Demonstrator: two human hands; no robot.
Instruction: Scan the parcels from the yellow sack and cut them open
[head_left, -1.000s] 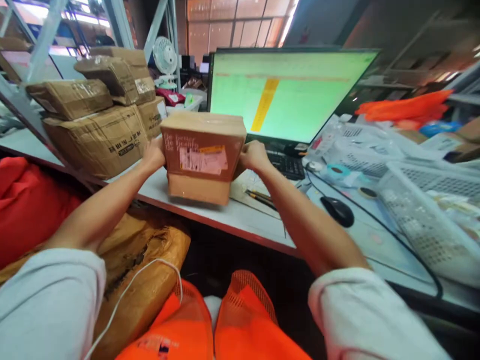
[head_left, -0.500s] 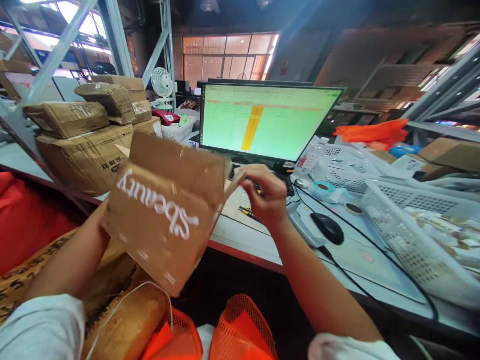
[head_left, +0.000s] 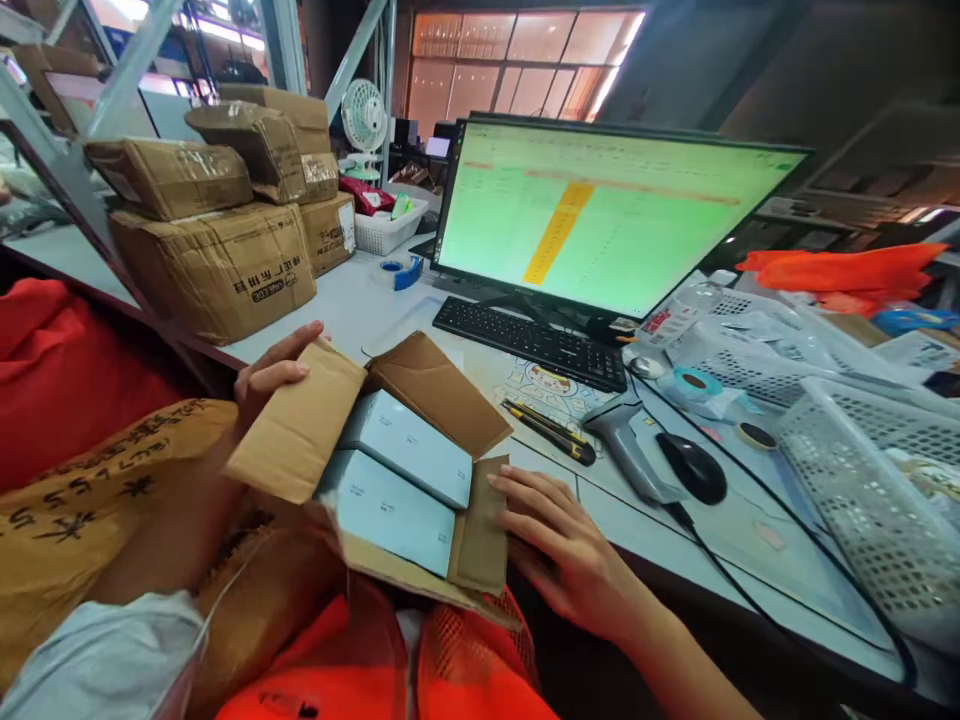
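Observation:
A brown cardboard box [head_left: 304, 425] stands tilted over my lap with its top flaps spread apart. Inside, two pale blue boxes [head_left: 394, 510] lie side by side, small dark print on their upper faces. My left hand [head_left: 271, 372] is closed around the box's left side, its fingertips showing past the left flap. On the opposite side, my right hand [head_left: 562, 545] grips the box, fingers lying along the right flap and thumb out of sight. A box cutter [head_left: 551, 432] with black and yellow parts rests on the desk beyond.
Behind the box are a keyboard [head_left: 529, 340] and a monitor [head_left: 600, 230]. A barcode scanner [head_left: 630, 450] and a mouse [head_left: 690, 467] lie to the right, near white baskets [head_left: 862, 500]. Stacked cartons [head_left: 217, 265] and a blue tape dispenser [head_left: 399, 272] are at left.
The box has turned from showing its lettered side to showing its open top and the pale blue boxes. It has come lower, and my right hand has moved down to its right flap.

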